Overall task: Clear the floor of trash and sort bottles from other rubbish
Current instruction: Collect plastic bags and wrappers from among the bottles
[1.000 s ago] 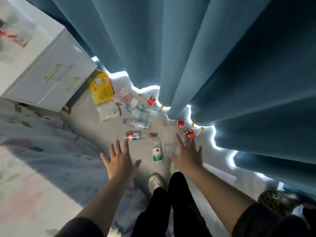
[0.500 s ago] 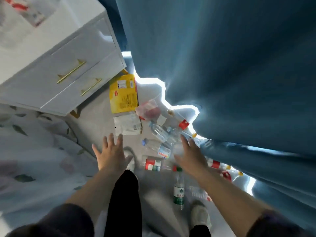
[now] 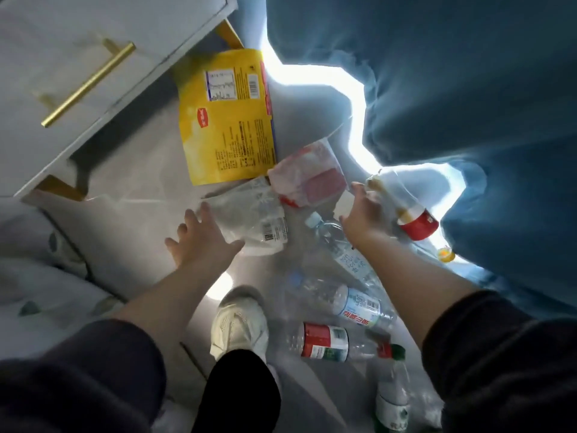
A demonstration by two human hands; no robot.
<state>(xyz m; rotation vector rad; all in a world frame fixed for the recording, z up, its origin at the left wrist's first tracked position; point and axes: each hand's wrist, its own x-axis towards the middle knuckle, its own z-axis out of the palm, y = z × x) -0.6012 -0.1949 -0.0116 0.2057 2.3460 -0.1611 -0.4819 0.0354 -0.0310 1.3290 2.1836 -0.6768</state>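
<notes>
Trash lies on the grey floor by the curtain. A yellow packet point(image 3: 228, 117) lies farthest away, with a pink wrapper point(image 3: 309, 176) and a white plastic bag point(image 3: 253, 220) below it. My left hand point(image 3: 199, 239) is spread open just left of the white bag, fingertips at its edge. My right hand point(image 3: 363, 214) reaches open between the pink wrapper and a red-labelled bottle point(image 3: 406, 210). Clear bottles lie nearer me: a white-capped bottle point(image 3: 340, 245), a blue-labelled bottle point(image 3: 343, 301), a red-and-green-labelled bottle point(image 3: 331, 340) and a green-labelled bottle point(image 3: 392, 404).
A white drawer unit point(image 3: 62, 73) with a brass handle stands at the upper left on gold legs. A blue curtain point(image 3: 468, 89) hangs along the right, light showing under its hem. My white shoe point(image 3: 239, 326) stands among the bottles. A patterned bedspread point(image 3: 37, 276) lies on the left.
I have stepped forward and bent lower, so the trash looks much bigger. Both hands moved from above the near bottles to the white bag and pink wrapper farther away.
</notes>
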